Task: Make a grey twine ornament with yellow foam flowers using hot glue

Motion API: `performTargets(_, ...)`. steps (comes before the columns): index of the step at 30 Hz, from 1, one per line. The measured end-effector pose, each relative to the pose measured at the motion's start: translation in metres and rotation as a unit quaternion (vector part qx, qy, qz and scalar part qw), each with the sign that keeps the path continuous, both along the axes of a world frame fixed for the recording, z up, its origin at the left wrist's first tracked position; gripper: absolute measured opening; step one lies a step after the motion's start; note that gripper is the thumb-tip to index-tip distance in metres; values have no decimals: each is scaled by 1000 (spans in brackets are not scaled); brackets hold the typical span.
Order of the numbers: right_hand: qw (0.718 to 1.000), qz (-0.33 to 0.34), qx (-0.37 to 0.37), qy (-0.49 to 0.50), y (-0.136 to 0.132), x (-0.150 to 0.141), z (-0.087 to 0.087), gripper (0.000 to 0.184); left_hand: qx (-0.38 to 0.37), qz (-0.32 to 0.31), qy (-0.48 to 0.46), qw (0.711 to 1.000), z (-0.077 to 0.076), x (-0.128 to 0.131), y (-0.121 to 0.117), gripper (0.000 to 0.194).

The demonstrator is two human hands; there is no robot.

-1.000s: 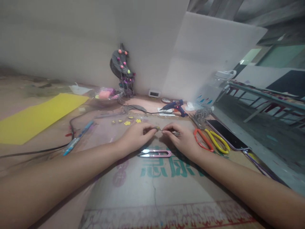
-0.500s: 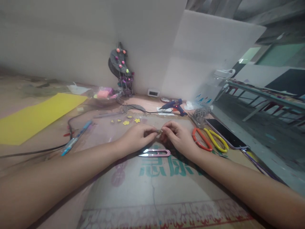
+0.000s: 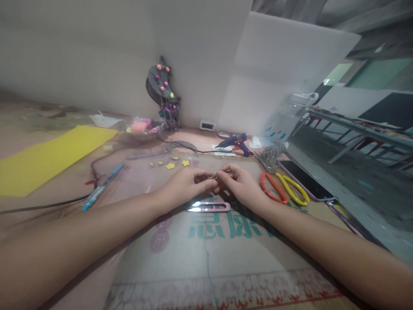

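Note:
My left hand (image 3: 189, 185) and my right hand (image 3: 237, 183) meet at the fingertips above the cardboard sheet (image 3: 180, 258). Both are closed in a pinch around something small; only a thin sliver shows between the fingers, too little to name. Just below them lie pink thread snips (image 3: 211, 207), blades pointing left. Beyond my left hand are yellow felt flowers (image 3: 170, 166) and several small yellow pieces (image 3: 160, 162). To the right of my right hand rest scissors with one orange and one yellow handle (image 3: 273, 188).
A blue glue gun (image 3: 237, 143) with a lit red light stands at the back, its cord running left. A phone (image 3: 306, 181), grey yarn (image 3: 272, 153) and a clear bottle (image 3: 284, 116) are on the right. On the left lie yellow felt (image 3: 58, 159) and a blue pen (image 3: 103, 187).
My fingers have closed in further around the small thing, so less of it shows. My left fingertips have shifted slightly right; the things on the table stay put.

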State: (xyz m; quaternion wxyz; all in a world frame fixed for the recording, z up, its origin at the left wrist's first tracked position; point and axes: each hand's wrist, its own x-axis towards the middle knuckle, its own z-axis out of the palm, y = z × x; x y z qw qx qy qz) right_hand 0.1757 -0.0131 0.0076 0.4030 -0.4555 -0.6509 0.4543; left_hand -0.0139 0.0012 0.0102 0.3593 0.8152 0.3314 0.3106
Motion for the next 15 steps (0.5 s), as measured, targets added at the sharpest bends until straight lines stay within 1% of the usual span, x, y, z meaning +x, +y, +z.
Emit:
performTargets(4,999,-9,30,-4,-1,0,2,27,19,15,8,1000,0,0,0,23)
performTargets(7,999,-24,48,7,-3,0,5,25,5,29,2,1000,-1,-1,1,23)
performTargets(10,998,-22,55,12,-3,0,5,25,-13,46,-2,999,-3,-2,3,22)
performTargets(13,997,-18,72,-12,-2,1,3,24,-20,62,-7,998,-6,-3,4,25)
performTargets(15,994,-20,101,-42,-2,2,1,21,-12,67,-10,998,-6,-3,4,28)
